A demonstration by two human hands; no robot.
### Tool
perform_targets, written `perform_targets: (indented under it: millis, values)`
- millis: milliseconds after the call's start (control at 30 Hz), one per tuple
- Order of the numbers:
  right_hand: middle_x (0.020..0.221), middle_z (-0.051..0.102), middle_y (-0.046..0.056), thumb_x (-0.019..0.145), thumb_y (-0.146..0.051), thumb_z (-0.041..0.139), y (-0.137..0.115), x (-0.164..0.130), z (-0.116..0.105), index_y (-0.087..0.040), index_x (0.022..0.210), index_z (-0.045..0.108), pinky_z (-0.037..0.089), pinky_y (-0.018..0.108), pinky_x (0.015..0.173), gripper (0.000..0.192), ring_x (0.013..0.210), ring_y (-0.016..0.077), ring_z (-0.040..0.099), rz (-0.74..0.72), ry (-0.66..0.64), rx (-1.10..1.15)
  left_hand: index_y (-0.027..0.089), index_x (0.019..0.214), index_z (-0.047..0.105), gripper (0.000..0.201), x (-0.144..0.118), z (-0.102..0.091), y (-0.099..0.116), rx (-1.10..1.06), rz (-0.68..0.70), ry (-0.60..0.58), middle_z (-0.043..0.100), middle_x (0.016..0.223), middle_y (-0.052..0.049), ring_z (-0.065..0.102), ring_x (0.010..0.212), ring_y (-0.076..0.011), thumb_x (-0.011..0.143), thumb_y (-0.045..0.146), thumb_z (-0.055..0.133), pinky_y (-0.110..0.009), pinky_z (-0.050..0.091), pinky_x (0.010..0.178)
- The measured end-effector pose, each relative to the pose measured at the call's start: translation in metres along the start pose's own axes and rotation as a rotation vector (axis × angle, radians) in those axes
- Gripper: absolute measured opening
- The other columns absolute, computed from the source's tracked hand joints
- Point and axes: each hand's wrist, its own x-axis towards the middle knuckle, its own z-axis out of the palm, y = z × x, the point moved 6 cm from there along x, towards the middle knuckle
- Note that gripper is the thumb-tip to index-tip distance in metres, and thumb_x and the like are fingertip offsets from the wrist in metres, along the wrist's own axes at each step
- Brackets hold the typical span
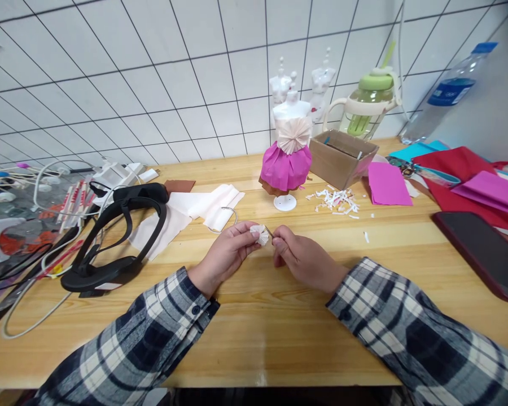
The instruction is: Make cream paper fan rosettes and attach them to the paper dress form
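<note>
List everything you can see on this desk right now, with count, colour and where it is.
paper rosette: 1, white, pinched in the left hand
thin tool: 1, dark, in the right hand, tip at the rosette
mannequin: 1, white with pink paper skirt, centre back
cardboard box: 1, brown, right of mannequin
paper scraps: several, white, before the box
headset: 1, black, left
phone: 1, dark, right edge
left hand: 1
right hand: 1
</note>
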Motion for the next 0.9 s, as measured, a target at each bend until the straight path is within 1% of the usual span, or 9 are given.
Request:
perform_targets:
  millis: [200, 433, 600, 733, 900]
  values:
    - [0.070, 0.064, -0.003, 0.103, -0.038, 0.026, -0.0008, -0.0009, 0.0016, -0.024, 0.095, 0.039, 0.041, 0.029, 0.070, 0.021, 0.069, 0.0164, 0.062, 0.006, -0.018, -0.032, 0.012, 0.086, 0.072, 0.018, 0.0011, -0.0001, -0.0005, 0.024, 0.006, -0.003, 0.071, 0.083, -0.004, 0.064, 0.079, -0.0123, 0.070, 0.016, 0.080, -0.022, 0.050, 0.077]
    - [0.066, 0.062, -0.003, 0.103, -0.036, 0.026, -0.0027, -0.0019, -0.0030, -0.024, 0.094, 0.042, 0.039, 0.028, 0.066, 0.022, 0.065, 0.0167, 0.060, 0.053, -0.004, -0.089, 0.013, 0.086, 0.072, 0.018, 0.0017, -0.0001, 0.0043, 0.039, 0.065, 0.028, 0.072, 0.084, -0.002, 0.064, 0.080, -0.0116, 0.071, 0.017, 0.080, -0.022, 0.049, 0.079]
    - [0.067, 0.063, -0.003, 0.104, -0.036, 0.026, -0.0030, -0.0022, -0.0026, -0.024, 0.095, 0.042, 0.039, 0.028, 0.068, 0.022, 0.067, 0.0161, 0.061, 0.048, -0.014, -0.085, 0.014, 0.085, 0.072, 0.018, 0.0017, 0.0025, 0.0043, 0.124, 0.078, 0.000, 0.071, 0.082, -0.001, 0.063, 0.077, -0.0113, 0.071, 0.021, 0.081, -0.023, 0.047, 0.078]
    - [0.067, 0.062, -0.003, 0.104, -0.036, 0.026, -0.0034, -0.0016, -0.0030, -0.024, 0.096, 0.043, 0.038, 0.027, 0.067, 0.022, 0.066, 0.0161, 0.060, 0.048, -0.016, -0.107, 0.015, 0.085, 0.073, 0.018, 0.0018, 0.0032, 0.0030, 0.159, 0.076, -0.017, 0.072, 0.081, -0.001, 0.063, 0.077, -0.0121, 0.071, 0.023, 0.081, -0.024, 0.046, 0.079]
    - [0.069, 0.060, -0.002, 0.103, -0.035, 0.028, -0.0033, -0.0017, -0.0048, -0.023, 0.094, 0.044, 0.037, 0.027, 0.065, 0.022, 0.064, 0.0161, 0.057, 0.067, -0.001, -0.137, 0.015, 0.085, 0.073, 0.019, 0.0013, 0.0012, 0.0035, 0.165, 0.071, 0.013, 0.072, 0.081, -0.001, 0.063, 0.077, -0.0136, 0.069, 0.021, 0.082, -0.026, 0.045, 0.080]
